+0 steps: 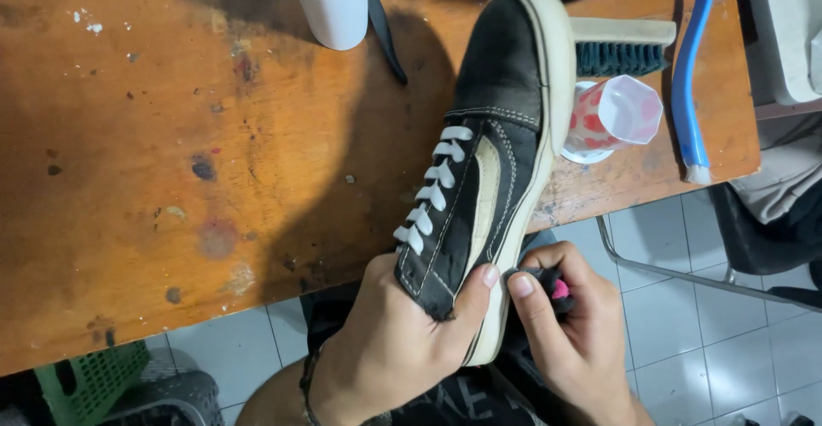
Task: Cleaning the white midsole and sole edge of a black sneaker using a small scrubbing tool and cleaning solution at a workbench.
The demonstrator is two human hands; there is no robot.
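Worn, stained wooden table (171,178) above grey floor tiles (676,323). One black canvas shoe (492,148), white laces, cream rubber sole, lying from centre toward 6 o'clock. Left hand (390,345) clamped around its heel. Right hand (569,327) pinching one dark cloth (548,285) against the sole. At 1 o'clock: one bristle brush (618,47), one clear plastic cup (616,116). At 12: one white cylinder bottle (332,2).

A shoe-cleaning workshop — stained wooden workbench (171,186), scrub brush (621,49), white bottle (330,2), tiled floor (685,340).
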